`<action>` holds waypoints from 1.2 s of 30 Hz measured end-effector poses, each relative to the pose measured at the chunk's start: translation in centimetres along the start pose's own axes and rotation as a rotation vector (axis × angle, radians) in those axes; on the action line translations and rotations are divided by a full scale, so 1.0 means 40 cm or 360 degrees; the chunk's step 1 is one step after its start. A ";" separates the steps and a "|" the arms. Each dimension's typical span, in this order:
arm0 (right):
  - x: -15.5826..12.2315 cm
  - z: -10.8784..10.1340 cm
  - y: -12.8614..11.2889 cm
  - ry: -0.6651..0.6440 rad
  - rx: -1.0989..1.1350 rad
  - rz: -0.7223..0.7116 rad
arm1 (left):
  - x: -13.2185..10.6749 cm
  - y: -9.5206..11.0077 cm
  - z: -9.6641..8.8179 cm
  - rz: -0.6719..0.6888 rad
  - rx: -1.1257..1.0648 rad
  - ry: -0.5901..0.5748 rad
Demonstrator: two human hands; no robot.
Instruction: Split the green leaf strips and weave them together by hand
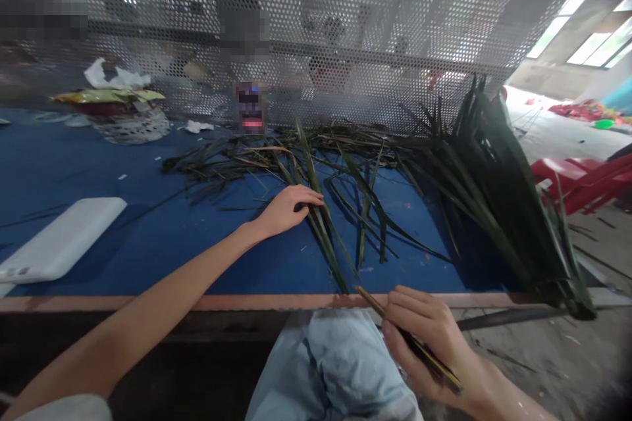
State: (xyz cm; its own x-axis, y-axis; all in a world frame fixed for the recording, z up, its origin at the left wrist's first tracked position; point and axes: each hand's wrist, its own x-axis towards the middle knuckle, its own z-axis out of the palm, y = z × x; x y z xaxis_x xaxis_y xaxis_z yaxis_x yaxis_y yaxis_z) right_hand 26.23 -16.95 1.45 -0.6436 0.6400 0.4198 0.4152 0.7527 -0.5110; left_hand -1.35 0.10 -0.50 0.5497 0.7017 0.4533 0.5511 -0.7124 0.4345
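By the desk's [276, 276] left end, near its front edge, lies a white plastic case [64, 237], slanting toward the far edge. Behind it, toward the far left corner, stands a pale openwork basket [131, 126] topped by a yellow packet [113, 97] and a crumpled tissue [116, 75].

Near the middle, the left hand [291, 210] reaches over the front edge, fingers bent and the gap to the thumb narrow. Its fingertips rest on long green leaf strips [323, 237]; I cannot tell whether the thumb pinches them. The strips' long axis runs from the far side, under these fingertips, down and slightly right to the front edge. Their near ends lie between the two hands; the left is the nearer, being in contact.

Just right of those ends is the tip of a thin pointed stick [434, 363], held in the right hand [424, 322] at the front edge. It slants the same way but flatter; whether tip and strips touch is unclear.

Loose leaf pieces [368, 210] lie farther back. A broad leaf bundle [503, 184] fills the right end, its base overhanging the front right corner.
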 end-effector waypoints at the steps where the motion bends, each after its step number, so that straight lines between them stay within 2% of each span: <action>1: 0.004 -0.003 -0.001 0.0078 -0.0011 -0.0034 | 0.001 0.008 -0.002 -0.0012 -0.0010 0.0061; 4: 0.029 -0.015 -0.004 0.0229 -0.0051 -0.0113 | 0.003 0.021 -0.011 -0.0084 -0.0056 0.0250; 7: 0.076 -0.017 0.005 0.0180 -0.0078 -0.0108 | 0.000 0.013 -0.019 -0.0189 -0.0047 0.0334; 14: 0.212 0.024 0.085 0.0064 -0.0352 -0.0121 | -0.007 -0.004 -0.019 -0.0344 0.0050 0.0292; 20: 0.302 0.039 0.151 0.0097 -0.0446 -0.0143 | -0.006 -0.022 -0.036 -0.0403 0.0149 0.0564; 22: 0.327 0.046 0.169 0.0093 -0.0415 -0.0151 | -0.007 -0.032 -0.036 -0.0414 0.0115 0.0521; 27: 0.356 0.076 0.206 0.0013 -0.0337 -0.0186 | -0.011 -0.037 -0.020 -0.0414 -0.0044 0.0247; 36: 0.336 0.106 0.220 -0.0035 -0.0367 -0.0180 | -0.009 -0.052 -0.012 -0.0396 -0.0099 0.0183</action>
State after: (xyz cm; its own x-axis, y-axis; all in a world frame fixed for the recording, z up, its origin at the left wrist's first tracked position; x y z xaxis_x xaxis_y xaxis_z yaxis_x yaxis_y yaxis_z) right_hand 18.50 -2.40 -0.60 -0.7069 0.5482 0.4470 0.4738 0.8362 -0.2763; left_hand -2.97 1.32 -1.18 0.3256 0.8518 0.4103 0.6187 -0.5201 0.5888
